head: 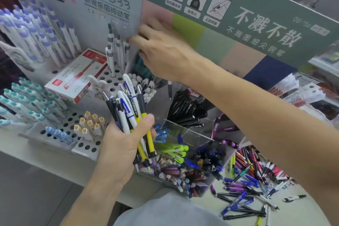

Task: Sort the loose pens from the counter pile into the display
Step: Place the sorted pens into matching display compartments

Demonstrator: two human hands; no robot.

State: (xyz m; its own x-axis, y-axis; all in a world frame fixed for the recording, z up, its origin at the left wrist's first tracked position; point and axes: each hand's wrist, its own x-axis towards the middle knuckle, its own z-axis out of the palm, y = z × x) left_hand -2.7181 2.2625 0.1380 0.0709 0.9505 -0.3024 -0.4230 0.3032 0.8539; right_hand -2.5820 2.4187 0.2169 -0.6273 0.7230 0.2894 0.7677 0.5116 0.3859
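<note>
**Pen sorting at a shop display: bundle held, one hand reaching to the rear**

Head view. The left hand (121, 145) has its grip clenched round a bundle of mixed pens (130, 113), tips down, among them white, dark and 2 yellow-barrelled ones. The bundle is held just in front of the clear acrylic compartment display (190, 134), whose sections already hold sorted stock: black pens (187, 110) at the rear, neon green pens (174, 150) and dark blue pens (211, 158) nearer the person.

The right hand (161, 51) reaches behind the display, its fingers curled at the edge of the white header card (110, 5), beside the grey-and-white click pens (115, 49) standing in the perforated rack (73, 121). Whether this grip holds a pen or only touches the card cannot be told; the fingertips are hidden.

The loose pile of pens (253, 176), blue, purple, black and red, lies on the table (302, 211) to the right of the display, still large.

Step in hand, as judged: placing a pen from the bundle into a rear slot or compartment. The task looks well short of done. The next move calls for picking 1 pen from the bundle, matching its type to a compartment, and dropping it in upright without disturbing neighbouring pens.
</note>
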